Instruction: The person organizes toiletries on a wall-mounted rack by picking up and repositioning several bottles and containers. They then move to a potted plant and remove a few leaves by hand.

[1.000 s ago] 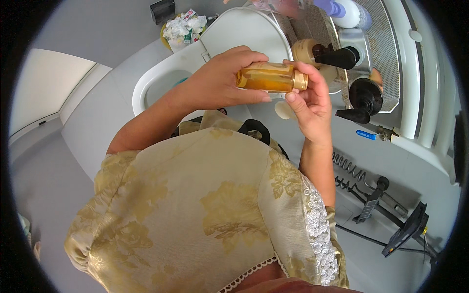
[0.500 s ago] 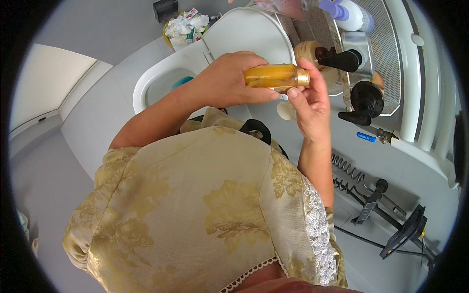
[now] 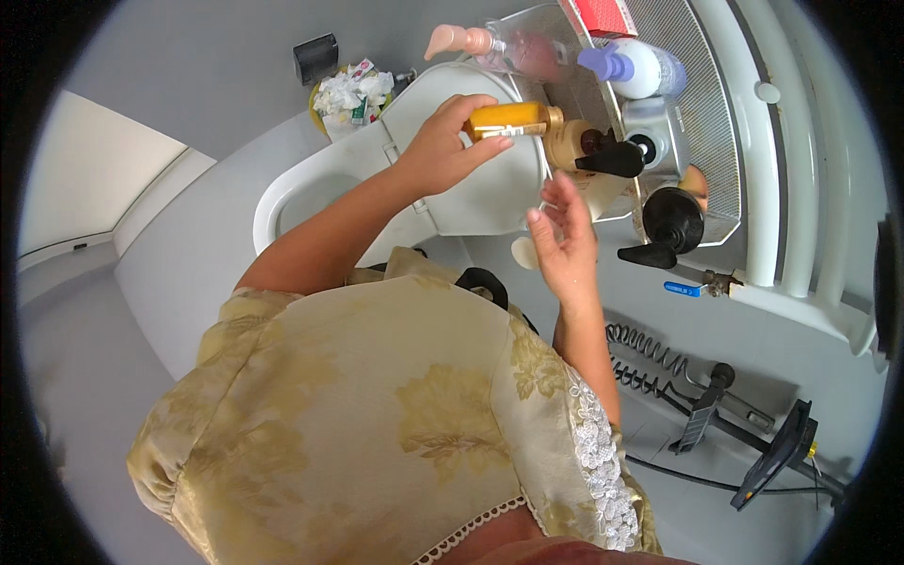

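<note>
My left hand [image 3: 441, 153] is closed around a small bottle [image 3: 508, 115] of amber-yellow liquid with a gold-coloured neck end. The bottle lies on its side above the white toilet lid [image 3: 476, 193], its neck pointing right towards the shelf. A pale label strip shows along its lower side. Below and to the right, my right hand [image 3: 569, 254] is apart from the bottle, palm partly turned up and fingers spread. Nothing can be clearly made out in it. Nearest to it stands a beige pump bottle [image 3: 563, 151] with a dark pump.
A mesh wire rack [image 3: 723, 141] holds a white bottle with a lilac pump [image 3: 650, 71], a pink pump bottle [image 3: 537, 55], a black pump bottle [image 3: 673, 221] and a red box [image 3: 605, 17]. White pipes [image 3: 753, 188] run alongside. A full waste bin [image 3: 353, 99] stands beyond the toilet.
My right hand has let go of the bottle's gold end and moved down, its fingers opening. My left hand has raised the bottle slightly away. The view has shifted, showing more of the rack.
</note>
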Tool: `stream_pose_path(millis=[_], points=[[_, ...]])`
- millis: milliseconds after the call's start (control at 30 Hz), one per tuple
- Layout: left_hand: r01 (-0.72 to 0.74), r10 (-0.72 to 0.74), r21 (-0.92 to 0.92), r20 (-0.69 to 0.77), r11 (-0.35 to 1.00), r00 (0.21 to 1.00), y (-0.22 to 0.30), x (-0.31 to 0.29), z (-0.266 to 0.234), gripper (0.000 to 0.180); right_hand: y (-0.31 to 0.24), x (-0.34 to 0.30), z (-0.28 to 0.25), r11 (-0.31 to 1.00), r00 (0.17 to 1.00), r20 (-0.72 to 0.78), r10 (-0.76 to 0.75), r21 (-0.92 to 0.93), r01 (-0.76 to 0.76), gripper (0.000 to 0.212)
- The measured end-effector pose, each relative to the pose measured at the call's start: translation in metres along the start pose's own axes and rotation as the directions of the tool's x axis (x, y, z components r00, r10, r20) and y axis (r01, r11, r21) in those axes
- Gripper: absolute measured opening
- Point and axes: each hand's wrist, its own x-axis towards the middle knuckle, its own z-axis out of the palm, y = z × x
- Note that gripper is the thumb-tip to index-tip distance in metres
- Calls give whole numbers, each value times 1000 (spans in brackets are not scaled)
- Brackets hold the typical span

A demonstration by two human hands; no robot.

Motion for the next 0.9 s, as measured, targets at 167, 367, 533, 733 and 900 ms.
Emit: stream_pose_path(millis=[167,367,533,733,900], points=[[-176,200,206,-102,963,974,-26,40,34,51,-8,-3,-5,965,991,90,-104,-231,122,36],[-254,344,632,-22,732,939,-23,70,63,41,-5,-9,-10,960,993,68,-99,-257,114,30],[-195,296,769,8,609,955,-47,83,82,45,-3,-7,-11,943,986,80,-147,-288,164,29],[-156,214,781,30,605,976,-45,88,87,42,-8,0,-9,869,966,138,-217,-423,256,30],[-165,217,728,23,665,976,-45,84,85,42,-17,5,-6,764,941,205,-268,-549,338,31]])
